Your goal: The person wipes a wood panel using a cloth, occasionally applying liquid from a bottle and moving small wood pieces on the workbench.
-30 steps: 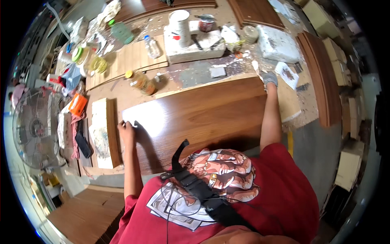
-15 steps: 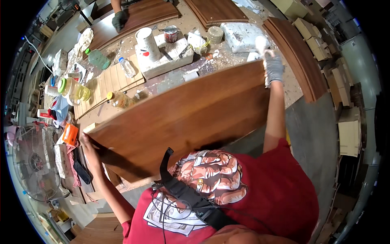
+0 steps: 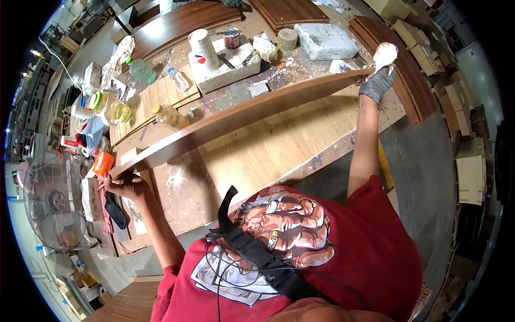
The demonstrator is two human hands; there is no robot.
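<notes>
A long brown wood panel [image 3: 252, 115] is tipped up on edge across the workbench, its narrow edge toward me. My bare left hand [image 3: 129, 187] grips its left end, beside an orange packet [image 3: 103, 163]. At the far right end is my gloved right hand [image 3: 378, 85], closed on a crumpled white rag [image 3: 385, 54] and against the panel's corner. How firmly those fingers hold the panel is hidden. Beneath the panel lies a pale wood-grain board [image 3: 257, 155] on the bench [image 3: 179, 201].
Behind the panel stand a white bucket [image 3: 203, 53] on a wrapped block, a paint-smeared can [image 3: 232, 38], and several bottles, one a green bottle [image 3: 140, 71]. Dark boards [image 3: 402, 72] lie at the right. A floor fan [image 3: 56, 201] stands left; cartons [image 3: 470, 172] line the right.
The panel has turned from showing its broad face to standing on edge, uncovering the pale board. My right hand has moved slightly right with the rag. The co-worker's hand has moved mostly out of view.
</notes>
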